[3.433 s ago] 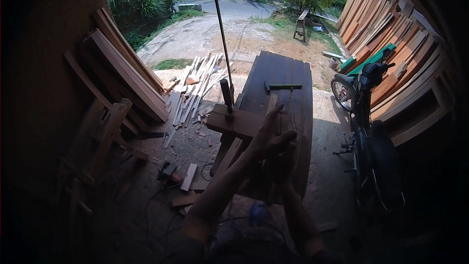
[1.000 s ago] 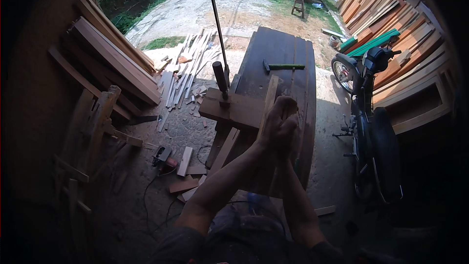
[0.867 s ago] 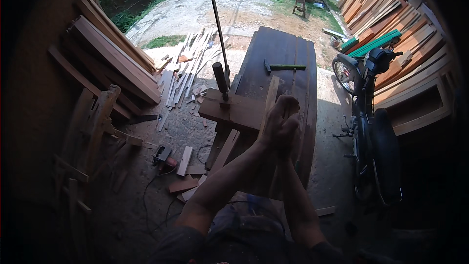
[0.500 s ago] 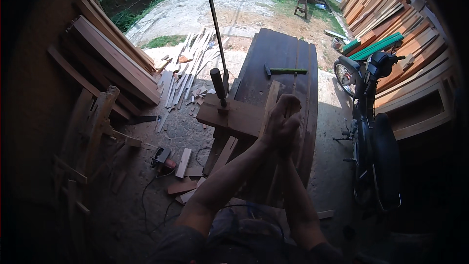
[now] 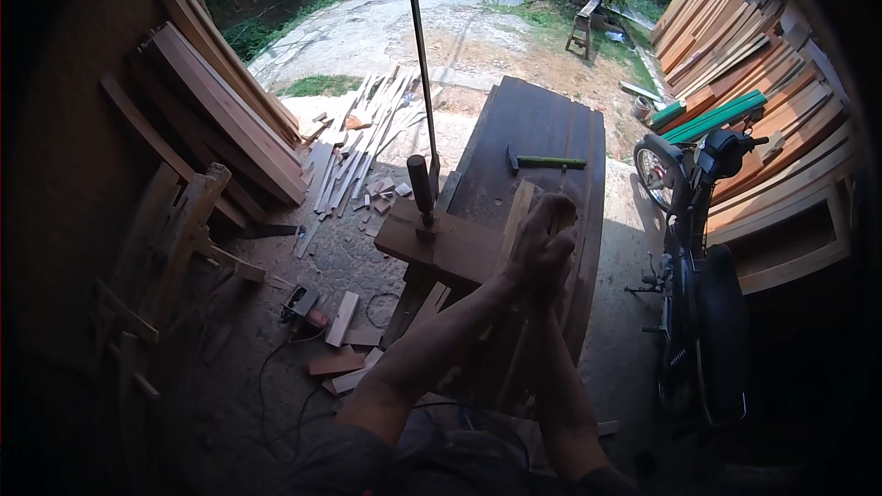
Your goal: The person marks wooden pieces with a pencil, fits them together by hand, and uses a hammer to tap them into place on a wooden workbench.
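Observation:
Both of my arms reach forward over the dark wooden workbench [image 5: 551, 115]. My left hand [image 5: 531, 246] and my right hand [image 5: 548, 287] are pressed together with fingers closed. Whatever they grip is hidden by the fingers. Right beside the left hand, a pale strip of wood [image 5: 520, 204] slants away along the bench. A brown wood block [image 5: 459, 248] juts out past the bench's left side, and a tool with a dark round handle [image 5: 420, 186] stands upright on it. Farther off on the benchtop lies a hammer with a green handle [image 5: 551, 163].
A long dark bar [image 5: 423, 64] rises beyond the block. Offcuts [image 5: 344, 318] and a corded power tool [image 5: 303, 308] lie on the floor at left, with thin strips [image 5: 354, 156] farther out. A motorcycle [image 5: 703, 266] stands at right. Boards [image 5: 211, 110] lean along both sides.
The whole view has tilted up a little, so the bench and hammer sit lower in the picture. My hands stay together over the bench, with little visible shift.

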Tool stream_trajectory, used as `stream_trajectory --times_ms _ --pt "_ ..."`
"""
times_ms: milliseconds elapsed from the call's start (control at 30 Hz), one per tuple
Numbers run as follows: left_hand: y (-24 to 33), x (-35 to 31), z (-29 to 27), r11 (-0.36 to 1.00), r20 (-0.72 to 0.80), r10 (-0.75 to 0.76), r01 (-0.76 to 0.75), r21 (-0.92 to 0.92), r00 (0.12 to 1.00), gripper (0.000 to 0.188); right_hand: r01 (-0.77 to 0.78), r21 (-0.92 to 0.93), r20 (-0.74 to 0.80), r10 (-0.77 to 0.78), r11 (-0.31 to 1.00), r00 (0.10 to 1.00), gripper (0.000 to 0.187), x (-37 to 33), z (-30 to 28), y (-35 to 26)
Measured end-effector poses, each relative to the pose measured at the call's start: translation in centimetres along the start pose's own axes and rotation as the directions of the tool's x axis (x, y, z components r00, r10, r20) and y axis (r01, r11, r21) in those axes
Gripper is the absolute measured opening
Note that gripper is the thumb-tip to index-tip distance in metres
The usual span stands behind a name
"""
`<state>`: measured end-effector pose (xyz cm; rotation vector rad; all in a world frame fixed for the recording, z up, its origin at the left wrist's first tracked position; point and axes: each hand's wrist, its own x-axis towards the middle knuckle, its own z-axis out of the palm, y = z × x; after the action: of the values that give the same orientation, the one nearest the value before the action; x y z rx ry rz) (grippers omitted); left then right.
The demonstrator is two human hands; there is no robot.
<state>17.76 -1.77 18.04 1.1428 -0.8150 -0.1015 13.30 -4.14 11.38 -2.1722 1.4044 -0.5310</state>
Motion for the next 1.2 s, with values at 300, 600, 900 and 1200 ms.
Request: stream_trajectory --times_ms 300,600,900,1200 --pt "-1.2 1.4 0.1 0.999 -0.01 -0.022 0.022 -0.026 1.0 0.029 0.085 0.014 -0.287 -0.077 0.996 0.955 0.033 1.9 2.0 -1.1" --pt "-2.2 2.7 0.2 1.0 0.059 -0.012 0.013 -0.026 0.998 0.028 0.102 0.051 -0.516 -0.062 0.993 0.855 0.04 5.9 5.2 -2.4" --pt "-4.0 4.4 0.6 0.999 0.009 0.045 -0.045 0.01 0.999 0.03 0.11 0.054 -0.504 -0.068 0.992 0.861 0.036 6.6 4.5 -2.5" --pt "-4.9 7.7 2.1 0.999 -0.003 0.023 -0.023 0.038 1.0 0.027 0.382 0.227 -0.372 -0.283 0.896 0.884 0.022 17.2 15.4 8.4"
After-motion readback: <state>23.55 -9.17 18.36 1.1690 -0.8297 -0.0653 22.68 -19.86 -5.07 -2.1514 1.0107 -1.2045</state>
